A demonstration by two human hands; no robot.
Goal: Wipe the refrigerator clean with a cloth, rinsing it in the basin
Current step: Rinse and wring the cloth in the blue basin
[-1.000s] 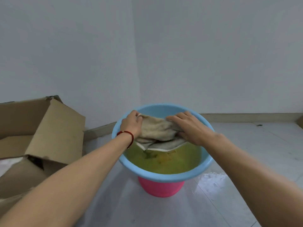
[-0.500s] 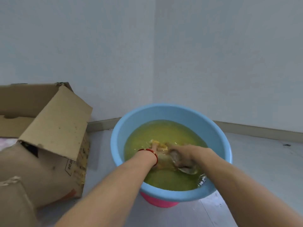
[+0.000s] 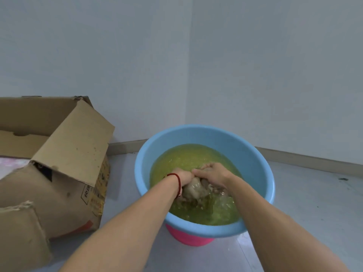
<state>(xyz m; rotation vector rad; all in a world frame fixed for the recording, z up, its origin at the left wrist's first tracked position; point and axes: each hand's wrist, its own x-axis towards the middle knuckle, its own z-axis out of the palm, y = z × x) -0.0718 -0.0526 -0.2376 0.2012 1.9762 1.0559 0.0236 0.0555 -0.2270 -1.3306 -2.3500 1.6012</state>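
Since half a second ago both hands have drawn closer together and bunched the cloth up so that a wad of it breaks the surface, where before it lay spread under the water; a second ago it was held clear above the basin.

Largest nearby is the open cardboard box (image 3: 59, 163), standing on the floor (image 3: 314, 203) just to the left of the basin, one flap leaning out toward it. The blue basin (image 3: 255, 165) sits on a pink base (image 3: 188, 240) near the corner where the two walls meet, and is filled well up with yellow-green water (image 3: 186, 160). The cloth (image 3: 193, 188) is in the basin's near half, mostly sunk. The left hand (image 3: 183, 176), a red cord bracelet (image 3: 177, 183) on its wrist, has its grip clamped on the left part of the wad; the right hand (image 3: 213, 172) has its grip clamped on the right part, knuckles up, and the two nearly touch.

Soaked, the cloth will likely be heavy, limp and slippery, so it is best taken in a full fistful at each end for wringing. Nothing blocks the hands inside the basin. The box flap beside the rim could catch drips or an elbow, and no refrigerator is in view.
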